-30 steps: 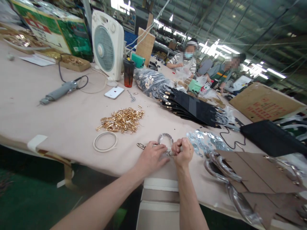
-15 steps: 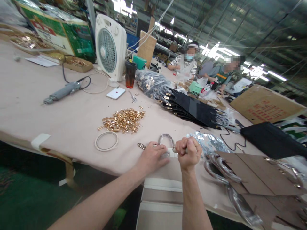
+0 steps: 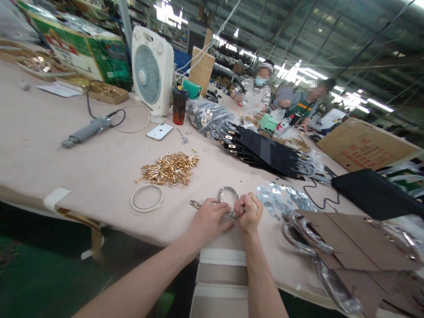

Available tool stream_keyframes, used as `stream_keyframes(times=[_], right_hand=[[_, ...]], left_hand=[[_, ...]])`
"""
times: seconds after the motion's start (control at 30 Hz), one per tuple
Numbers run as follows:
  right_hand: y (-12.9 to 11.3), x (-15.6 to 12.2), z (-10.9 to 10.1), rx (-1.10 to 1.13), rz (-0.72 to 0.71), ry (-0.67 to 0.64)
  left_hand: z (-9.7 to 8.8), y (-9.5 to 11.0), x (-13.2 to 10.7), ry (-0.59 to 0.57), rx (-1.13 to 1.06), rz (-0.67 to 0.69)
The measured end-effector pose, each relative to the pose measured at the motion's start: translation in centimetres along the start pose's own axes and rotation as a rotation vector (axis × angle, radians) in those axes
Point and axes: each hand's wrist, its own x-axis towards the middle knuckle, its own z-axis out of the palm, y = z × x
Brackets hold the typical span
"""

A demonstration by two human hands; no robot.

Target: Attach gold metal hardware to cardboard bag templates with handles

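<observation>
Below me a pale bag panel (image 3: 221,276) hangs over the table's front edge. Its plastic-wrapped loop handle (image 3: 228,190) lies on the tabletop beyond my hands. My left hand (image 3: 212,217) rests on the top of the panel, fingers stretched out and lying flat. To its left a small metal clasp (image 3: 195,204) pokes out. Close beside, my right hand (image 3: 249,211) is closed in a fist over the right end of the panel's top. What the fist holds is hidden.
Left lie a tape roll (image 3: 146,197), a pile of gold metal fittings (image 3: 170,168) and a grey power screwdriver (image 3: 88,131). Silver plates (image 3: 283,198) and brown bag pieces (image 3: 357,240) lie right. Behind are stacked black bag pieces (image 3: 265,148), a fan (image 3: 152,70) and two people.
My right fist has moved left and slightly down, closer to my left hand, covering the panel's right end. My left hand has stayed almost still.
</observation>
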Motion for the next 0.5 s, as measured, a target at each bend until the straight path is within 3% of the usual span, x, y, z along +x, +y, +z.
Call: stream_keyframes(times=[0.07,0.27,0.5], right_hand=[[0.8,-0.5,-0.4,0.006,0.039,0.005],[0.1,-1.8,-0.6,0.164,-0.14,0.03],[1.5,-3.2,0.8,0.063,-0.1,0.015]], left_hand=[[0.0,0.1,0.0,-0.006,0.0,0.001],[-0.3,0.4,-0.2,0.012,-0.002,-0.016],[-0.3,0.4,-0.1,-0.019,-0.022,-0.01]])
